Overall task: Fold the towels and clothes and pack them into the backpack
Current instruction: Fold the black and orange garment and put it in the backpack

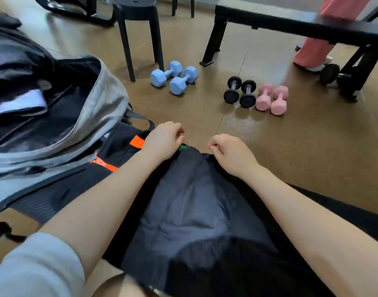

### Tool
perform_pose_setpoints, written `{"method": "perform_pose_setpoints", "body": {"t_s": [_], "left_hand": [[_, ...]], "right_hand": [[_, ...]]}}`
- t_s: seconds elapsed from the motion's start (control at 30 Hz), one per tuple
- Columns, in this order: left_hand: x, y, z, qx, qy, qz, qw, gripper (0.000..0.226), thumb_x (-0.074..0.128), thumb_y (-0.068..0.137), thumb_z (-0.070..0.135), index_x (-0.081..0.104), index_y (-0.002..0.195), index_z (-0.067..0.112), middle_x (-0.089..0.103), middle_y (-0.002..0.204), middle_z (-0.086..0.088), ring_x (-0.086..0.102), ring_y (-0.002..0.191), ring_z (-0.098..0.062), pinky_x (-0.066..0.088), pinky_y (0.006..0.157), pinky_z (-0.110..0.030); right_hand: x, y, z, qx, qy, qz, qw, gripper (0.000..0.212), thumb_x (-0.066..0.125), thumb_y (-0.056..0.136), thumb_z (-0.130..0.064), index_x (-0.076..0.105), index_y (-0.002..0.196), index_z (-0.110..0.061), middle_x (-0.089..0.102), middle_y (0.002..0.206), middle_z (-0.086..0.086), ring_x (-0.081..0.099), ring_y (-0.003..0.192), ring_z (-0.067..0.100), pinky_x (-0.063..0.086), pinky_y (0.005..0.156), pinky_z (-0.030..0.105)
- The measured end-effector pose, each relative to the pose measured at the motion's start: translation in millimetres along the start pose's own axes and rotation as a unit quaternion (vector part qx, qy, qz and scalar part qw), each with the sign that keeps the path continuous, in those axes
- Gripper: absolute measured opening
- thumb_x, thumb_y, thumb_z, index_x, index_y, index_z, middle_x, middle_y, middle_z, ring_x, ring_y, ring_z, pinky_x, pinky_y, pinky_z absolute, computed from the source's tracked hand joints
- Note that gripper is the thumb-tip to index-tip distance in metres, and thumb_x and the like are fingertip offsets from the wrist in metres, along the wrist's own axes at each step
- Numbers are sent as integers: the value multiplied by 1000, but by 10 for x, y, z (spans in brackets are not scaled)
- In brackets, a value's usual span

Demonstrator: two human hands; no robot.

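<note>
My left hand [162, 139] and right hand [231, 154] each pinch the far edge of the dark garment [194, 202] with curled fingers, and the cloth runs back from that grip toward me. Just left of my left hand lies the grey backpack [98, 116], gaping open, with the dumbbells [218, 88] well beyond my knuckles.

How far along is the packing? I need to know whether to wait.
Partly done: the open backpack already holds a folded white item. In hand: left hand and right hand pinch the dark garment's far edge. Left: finishing it, plus the black-and-orange garment.
</note>
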State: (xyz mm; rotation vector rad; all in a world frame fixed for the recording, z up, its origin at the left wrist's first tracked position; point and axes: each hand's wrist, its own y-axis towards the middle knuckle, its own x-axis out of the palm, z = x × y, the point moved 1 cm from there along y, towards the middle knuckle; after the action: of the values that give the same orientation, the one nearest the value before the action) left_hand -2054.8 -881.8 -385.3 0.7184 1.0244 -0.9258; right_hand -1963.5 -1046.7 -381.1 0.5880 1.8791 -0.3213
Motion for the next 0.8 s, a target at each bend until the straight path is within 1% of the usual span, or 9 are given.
{"method": "perform_pose_setpoints", "body": {"t_s": [0.13, 0.3, 0.43, 0.5, 0.57, 0.63, 0.7, 0.73, 0.8], "left_hand": [[168, 480, -67, -9, 21, -204, 979, 29, 51, 91, 29, 58, 115, 14, 63, 116, -6, 55, 109, -26, 44, 93, -36], [245, 678, 0, -100, 68, -452, 884, 63, 36, 90, 61, 54, 125, 12, 53, 127, -6, 51, 113, -23, 35, 88, -30], [309, 738, -55, -150, 16, -533, 833, 51, 31, 99, 45, 47, 131, 10, 45, 139, -8, 47, 122, -24, 36, 100, -33], [325, 774, -128, -143, 72, -575, 802, 40, 29, 102, 34, 53, 121, 8, 49, 135, -11, 55, 109, -25, 42, 90, -33], [323, 806, -182, -162, 121, -602, 772, 32, 36, 100, 27, 60, 96, 6, 61, 106, -14, 57, 77, -21, 43, 71, -29], [311, 819, -209, -144, 153, -587, 782, 28, 40, 98, 23, 59, 105, 3, 60, 96, -13, 53, 70, -20, 39, 72, -28], [349, 841, -231, -154, 98, -519, 835, 31, 46, 96, 18, 57, 119, -1, 60, 115, -16, 58, 89, -26, 38, 68, -26], [376, 850, -250, -163, 25, -440, 883, 27, 51, 93, 16, 61, 114, 1, 61, 114, -17, 59, 96, -26, 38, 63, -26], [337, 853, -265, -107, -133, -217, 961, 7, 58, 87, 14, 65, 85, 13, 62, 84, -8, 57, 81, -19, 36, 58, -23]], "right_hand": [[122, 372, 189, 45, 40, -23, 998, 17, 51, 89, -9, 67, 95, -12, 66, 103, 6, 58, 99, 25, 43, 85, 33], [253, 560, 355, 91, 92, -56, 990, 15, 55, 88, -6, 68, 95, -7, 69, 100, 7, 60, 97, 20, 37, 77, 18], [371, 630, 449, 92, 105, -81, 987, 16, 55, 89, -4, 68, 98, -5, 69, 102, 8, 60, 98, 19, 32, 73, 12], [411, 654, 472, 94, 103, -90, 986, 16, 54, 90, -6, 67, 99, -4, 68, 103, 10, 60, 99, 21, 32, 73, 13], [454, 680, 480, 95, 106, -95, 985, 16, 54, 90, -7, 67, 99, -5, 68, 103, 10, 59, 99, 21, 33, 75, 15], [499, 715, 466, 92, 113, -100, 984, 16, 55, 90, -7, 67, 99, -5, 68, 102, 9, 59, 98, 21, 33, 73, 15], [545, 770, 453, 90, 127, -99, 983, 16, 55, 90, -6, 67, 100, -6, 68, 103, 9, 60, 99, 21, 34, 74, 15], [556, 797, 440, 90, 135, -89, 983, 17, 55, 90, -6, 66, 102, -6, 68, 105, 9, 60, 100, 22, 35, 76, 16], [536, 852, 416, 94, 161, -45, 981, 23, 54, 89, -4, 62, 111, -6, 63, 113, 10, 58, 105, 23, 35, 80, 16]]}}
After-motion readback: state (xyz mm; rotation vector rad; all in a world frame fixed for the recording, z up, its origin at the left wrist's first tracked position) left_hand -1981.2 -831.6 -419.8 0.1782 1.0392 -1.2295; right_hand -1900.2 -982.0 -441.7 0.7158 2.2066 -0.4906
